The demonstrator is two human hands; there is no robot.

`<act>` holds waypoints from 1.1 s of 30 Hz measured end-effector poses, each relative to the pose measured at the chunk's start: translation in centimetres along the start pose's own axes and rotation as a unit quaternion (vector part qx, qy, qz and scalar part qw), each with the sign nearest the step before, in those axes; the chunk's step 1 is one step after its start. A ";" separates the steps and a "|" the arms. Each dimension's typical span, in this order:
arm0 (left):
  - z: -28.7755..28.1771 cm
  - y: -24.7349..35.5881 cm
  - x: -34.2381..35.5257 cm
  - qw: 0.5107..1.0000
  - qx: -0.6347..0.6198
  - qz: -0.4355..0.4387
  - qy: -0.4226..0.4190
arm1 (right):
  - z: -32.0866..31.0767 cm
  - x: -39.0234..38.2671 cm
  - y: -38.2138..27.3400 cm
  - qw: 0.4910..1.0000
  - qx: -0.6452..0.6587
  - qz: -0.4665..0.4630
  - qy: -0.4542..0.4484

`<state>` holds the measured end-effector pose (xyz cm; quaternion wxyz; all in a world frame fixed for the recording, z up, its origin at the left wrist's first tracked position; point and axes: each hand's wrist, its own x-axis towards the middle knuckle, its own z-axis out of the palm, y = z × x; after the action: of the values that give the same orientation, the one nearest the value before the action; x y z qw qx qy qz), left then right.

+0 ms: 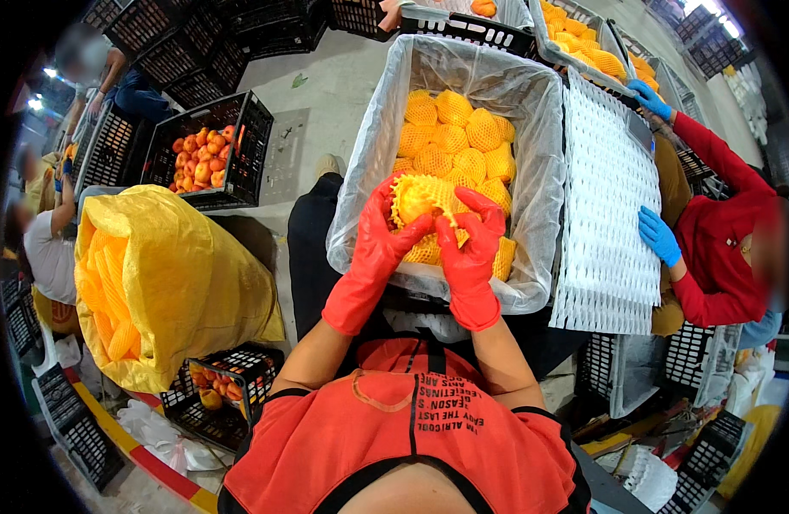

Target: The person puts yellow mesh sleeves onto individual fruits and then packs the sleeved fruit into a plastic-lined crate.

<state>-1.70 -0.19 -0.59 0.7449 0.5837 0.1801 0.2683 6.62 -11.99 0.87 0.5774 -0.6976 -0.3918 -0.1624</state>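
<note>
Both my hands wear red rubber gloves and meet above an open crate point(360, 184) lined with clear plastic. Between them is a round fruit in a yellow foam net sleeve point(418, 201), its frilled rim spread around the top. My left hand point(380, 236) wraps the sleeve from the left, thumb in front. From the right, my right hand point(473, 244) pinches the sleeve's edge with thumb and fingers. Underneath, the crate holds several rows of yellow-netted fruit point(453, 137). The exact kind of fruit inside the sleeve cannot be made out.
To the left stand a yellow sack point(197, 274) of foam nets and a black crate point(257, 158) of red-orange fruit. Another fruit crate point(270, 377) sits near my left side. White foam sheets point(609, 214) lie right, beside a co-worker's blue-gloved hand point(660, 236).
</note>
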 end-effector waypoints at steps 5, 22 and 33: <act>0.7 0.4 -0.4 0.998 0.008 0.055 -0.011 | 0.9 -0.2 1.4 0.987 0.141 0.075 -0.023; 1.1 -1.3 -1.9 0.997 -0.081 -0.006 -0.010 | -0.7 -1.2 2.5 0.765 0.496 0.408 0.046; 1.2 -0.9 -1.8 0.990 -0.115 -0.063 -0.043 | 0.3 -0.8 2.3 0.925 0.307 0.221 -0.041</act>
<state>-2.29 -2.34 -1.21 0.8297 0.4923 0.1525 0.2146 7.75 -12.09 -1.32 0.7681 -0.5611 -0.2815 0.1264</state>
